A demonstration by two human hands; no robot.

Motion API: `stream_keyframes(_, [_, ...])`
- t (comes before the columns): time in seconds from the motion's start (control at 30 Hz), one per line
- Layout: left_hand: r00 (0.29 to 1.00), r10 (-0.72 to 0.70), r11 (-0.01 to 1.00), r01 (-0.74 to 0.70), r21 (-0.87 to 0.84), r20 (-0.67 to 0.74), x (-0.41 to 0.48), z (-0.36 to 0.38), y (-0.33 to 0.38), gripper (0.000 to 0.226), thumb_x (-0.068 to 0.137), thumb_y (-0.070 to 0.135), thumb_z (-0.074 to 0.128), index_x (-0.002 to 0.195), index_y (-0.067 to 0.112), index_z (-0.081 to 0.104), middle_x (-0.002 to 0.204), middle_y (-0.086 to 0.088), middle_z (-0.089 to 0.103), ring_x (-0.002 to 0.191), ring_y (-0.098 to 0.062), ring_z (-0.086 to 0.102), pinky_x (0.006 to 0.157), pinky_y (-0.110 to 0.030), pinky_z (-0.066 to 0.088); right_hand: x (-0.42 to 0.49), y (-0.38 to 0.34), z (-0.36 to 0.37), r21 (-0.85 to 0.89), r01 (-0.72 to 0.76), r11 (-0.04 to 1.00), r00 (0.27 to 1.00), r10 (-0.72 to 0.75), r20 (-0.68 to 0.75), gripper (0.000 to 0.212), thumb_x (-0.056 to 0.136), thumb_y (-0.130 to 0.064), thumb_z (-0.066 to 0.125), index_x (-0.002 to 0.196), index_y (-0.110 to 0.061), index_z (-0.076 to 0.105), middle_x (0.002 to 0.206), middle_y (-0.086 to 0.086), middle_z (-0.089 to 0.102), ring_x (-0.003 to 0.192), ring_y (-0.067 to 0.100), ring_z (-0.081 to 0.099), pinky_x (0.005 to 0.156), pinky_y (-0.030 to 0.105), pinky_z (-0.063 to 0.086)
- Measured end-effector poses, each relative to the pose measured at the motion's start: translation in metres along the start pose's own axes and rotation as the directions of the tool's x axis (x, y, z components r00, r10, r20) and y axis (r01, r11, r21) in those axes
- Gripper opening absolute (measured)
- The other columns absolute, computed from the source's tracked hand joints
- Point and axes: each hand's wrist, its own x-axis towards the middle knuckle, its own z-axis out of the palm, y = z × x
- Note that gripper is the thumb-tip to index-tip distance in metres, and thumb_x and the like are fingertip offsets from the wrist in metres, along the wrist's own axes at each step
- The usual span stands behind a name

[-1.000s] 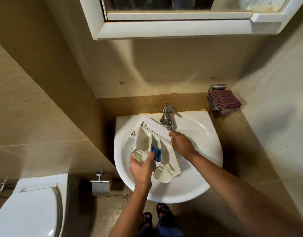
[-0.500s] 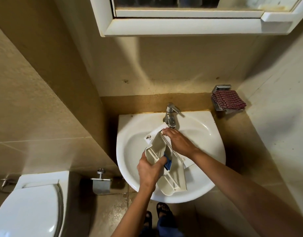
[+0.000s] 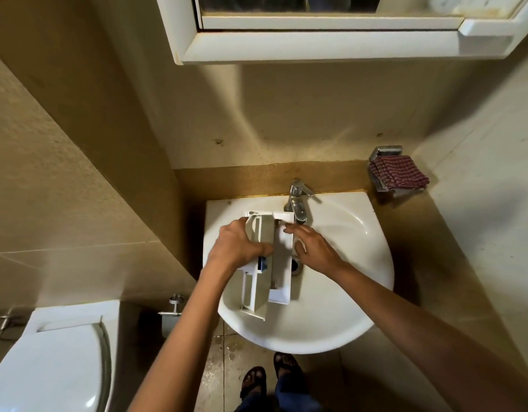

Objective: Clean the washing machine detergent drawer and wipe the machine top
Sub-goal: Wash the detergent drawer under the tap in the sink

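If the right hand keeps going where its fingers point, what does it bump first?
Likely the detergent drawer: the right hand seems to touch its white panel with its fingertips, though depth is unclear.

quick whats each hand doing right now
Left hand: closed, grips the detergent drawer.
Right hand: open, straight fingers touching the drawer's side, holding nothing.
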Motion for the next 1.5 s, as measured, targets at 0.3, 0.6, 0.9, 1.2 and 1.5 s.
stream_keyframes(0.3, [0.984, -0.104, 0.983, 0.079, 0.166, 0.144, 0.030, -0.019, 0.028, 0.072, 0.066, 0.032, 0.081, 0.125, 0.007, 0.047, 0.118, -0.007, 0.052, 0.098, -0.024, 0.053, 0.080, -0.033, 0.053, 0.006, 0.006, 0.008, -0.189, 0.012, 0.982, 0.954, 0.046, 0.297, 0.061, 0.081, -0.001, 0.049, 0.141, -0.011, 0.041, 0.140, 0.008, 0.046, 0.127, 0.023, 0.045, 0.106, 0.029, 0.039])
stream_keyframes(0.6, [0.991, 0.031, 0.970, -0.060, 0.235, 0.128, -0.011, 0.071, 0.035, 0.074, 0.077, 0.027, 0.075, 0.140, 0.018, 0.038, 0.128, -0.013, 0.054, 0.115, -0.033, 0.057, 0.093, -0.037, 0.049, -0.013, 0.011, 0.005, 0.232, -0.310, 0.922, 0.948, 0.320, -0.004, 0.028, 0.092, -0.006, 0.046, 0.094, -0.018, 0.071, 0.089, -0.008, 0.073, 0.087, 0.006, 0.065, 0.076, 0.018, 0.049])
stream_keyframes(0.9, [0.989, 0.107, 0.947, -0.131, 0.294, 0.098, -0.014, 0.100, 0.020, 0.087, 0.078, 0.027, 0.074, 0.147, 0.019, 0.023, 0.132, -0.010, 0.047, 0.119, -0.034, 0.049, 0.089, -0.047, 0.050, 0.012, 0.014, -0.015, 0.197, -0.453, 0.869, 0.892, 0.440, 0.107, 0.010, 0.094, -0.026, 0.051, 0.101, -0.034, 0.050, 0.113, 0.005, 0.057, 0.111, 0.027, 0.051, 0.091, 0.023, 0.041])
stream_keyframes(1.2, [0.987, 0.115, 0.948, -0.143, 0.285, 0.113, -0.011, 0.097, 0.016, 0.088, 0.078, 0.027, 0.073, 0.148, 0.017, 0.021, 0.132, -0.011, 0.047, 0.118, -0.034, 0.050, 0.089, -0.047, 0.050, 0.023, -0.004, -0.026, 0.469, -0.443, 0.764, 0.892, 0.324, 0.316, 0.027, 0.098, -0.020, 0.047, 0.123, -0.016, 0.057, 0.118, -0.001, 0.064, 0.111, 0.012, 0.060, 0.078, 0.014, 0.052])
stream_keyframes(1.5, [0.988, 0.107, 0.951, -0.134, 0.280, 0.110, -0.007, 0.097, 0.016, 0.079, 0.078, 0.027, 0.072, 0.142, 0.016, 0.028, 0.127, -0.011, 0.049, 0.115, -0.035, 0.051, 0.086, -0.047, 0.051, 0.011, 0.021, -0.020, 0.652, -0.525, 0.546, 0.851, 0.346, 0.396, 0.037, 0.096, 0.002, 0.045, 0.131, -0.007, 0.053, 0.137, 0.013, 0.052, 0.113, 0.017, 0.061, 0.106, 0.034, 0.042])
